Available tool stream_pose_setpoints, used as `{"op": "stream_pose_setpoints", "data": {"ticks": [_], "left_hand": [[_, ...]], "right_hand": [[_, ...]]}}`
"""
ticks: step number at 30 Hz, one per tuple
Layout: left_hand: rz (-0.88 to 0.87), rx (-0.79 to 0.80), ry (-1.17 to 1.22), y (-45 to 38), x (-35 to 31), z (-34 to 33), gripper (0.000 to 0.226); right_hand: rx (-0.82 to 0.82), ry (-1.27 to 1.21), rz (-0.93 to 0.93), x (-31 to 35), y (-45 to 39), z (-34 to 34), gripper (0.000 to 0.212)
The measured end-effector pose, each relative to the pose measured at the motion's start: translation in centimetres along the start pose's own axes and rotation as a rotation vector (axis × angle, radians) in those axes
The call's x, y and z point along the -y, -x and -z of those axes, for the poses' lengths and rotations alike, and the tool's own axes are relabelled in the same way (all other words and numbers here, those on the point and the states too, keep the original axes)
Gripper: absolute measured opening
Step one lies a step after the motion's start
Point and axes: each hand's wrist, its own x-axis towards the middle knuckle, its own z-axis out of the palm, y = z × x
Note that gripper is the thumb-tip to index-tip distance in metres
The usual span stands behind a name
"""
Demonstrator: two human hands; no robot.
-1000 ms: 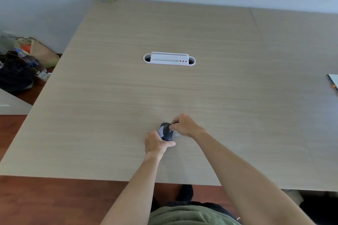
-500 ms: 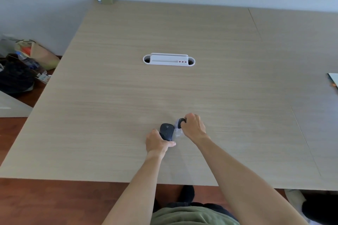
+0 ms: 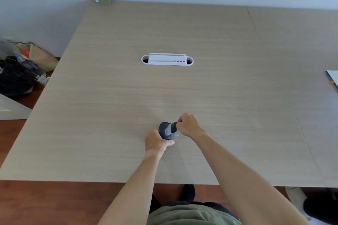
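The left hand (image 3: 157,140) is clamping the mouse (image 3: 163,127) by its near end on the desk (image 3: 109,115). The right hand (image 3: 188,125) is pinching a grey strip (image 3: 171,128) lying across it.

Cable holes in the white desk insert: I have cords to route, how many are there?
2. One cable hole at the left end of the white desk insert, the other at its right end. None seems hidden.

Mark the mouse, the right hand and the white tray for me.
mouse (image 3: 163,127), head view, its dark top.
right hand (image 3: 188,125), head view, back of the hand.
white tray (image 3: 164,59), head view, its flat middle.
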Motion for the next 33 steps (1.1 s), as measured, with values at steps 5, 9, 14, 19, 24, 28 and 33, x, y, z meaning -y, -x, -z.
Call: {"op": "stream_pose_setpoints", "data": {"ticks": [5,9,14,19,24,28,33], "left_hand": [[-0.053,-0.014,-0.075,-0.3,0.1,0.5,0.048],[-0.118,-0.017,-0.159,-0.9,0.4,0.5,0.039],[-0.17,0.015,-0.299,-1.1,-0.2,0.9,0.036],[-0.229,0.027,-0.292,-1.1,-0.3,1.4,0.064],[-0.257,0.047,-0.274,-1.4,0.2,2.0,0.058],[-0.269,0.043,-0.263,-1.5,0.1,2.1,0.056],[-0.276,0.046,-0.253,-1.5,0.2,2.1,0.057]], "right_hand": [[-0.095,-0.064,-0.011,-0.7,0.2,0.4,0.014],[0.041,-0.051,0.017,-1.0,0.3,0.3,0.019],[-0.124,0.068,-0.02,-0.6,0.6,0.5,0.011],[0.05,0.008,0.003,-0.2,0.2,0.4,0.023],[-0.111,-0.022,0.005,0.3,0.0,0.5,0.017],[0.011,-0.069,0.013,0.4,0.0,0.1,0.017],[-0.123,0.061,-0.029,-0.6,-0.1,0.9,0.016]]}}
